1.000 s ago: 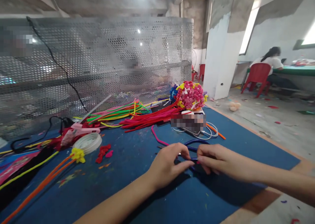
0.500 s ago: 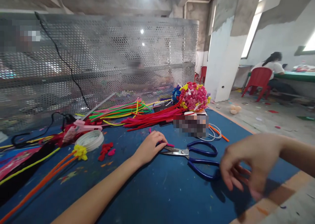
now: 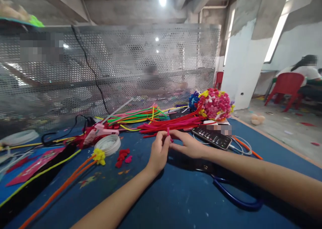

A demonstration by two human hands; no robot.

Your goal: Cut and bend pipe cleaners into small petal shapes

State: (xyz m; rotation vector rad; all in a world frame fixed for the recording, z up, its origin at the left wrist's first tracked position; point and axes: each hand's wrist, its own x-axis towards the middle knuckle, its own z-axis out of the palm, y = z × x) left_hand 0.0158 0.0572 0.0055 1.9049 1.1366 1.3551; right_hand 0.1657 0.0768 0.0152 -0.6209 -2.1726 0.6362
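My left hand (image 3: 159, 150) pinches a short magenta pipe cleaner (image 3: 168, 131) upright between thumb and fingers. From the other side, my right hand (image 3: 187, 144) closes its fingertips on the same piece, and the two hands meet above the blue table (image 3: 161, 202). Blue-handled scissors (image 3: 237, 200) lie under my right forearm, which hides part of them. Left of my hands sit several small red pieces (image 3: 122, 157) and a magenta one (image 3: 128, 159). Behind them is a bundle of red and magenta pipe cleaners (image 3: 173, 123).
A lit phone (image 3: 212, 137) with a white cable (image 3: 245, 145) lies at right. Behind it stands a pink flower bunch (image 3: 215, 105). At left are a round white container (image 3: 108, 145), a yellow flower (image 3: 99, 157) on orange stems and a pink glue gun (image 3: 107, 130). A perforated metal panel (image 3: 120, 54) rises behind.
My right hand has moved left from beside the scissors' handles to my left hand. The magenta piece is now lifted and upright. The view has shifted left, and the phone's screen shows.
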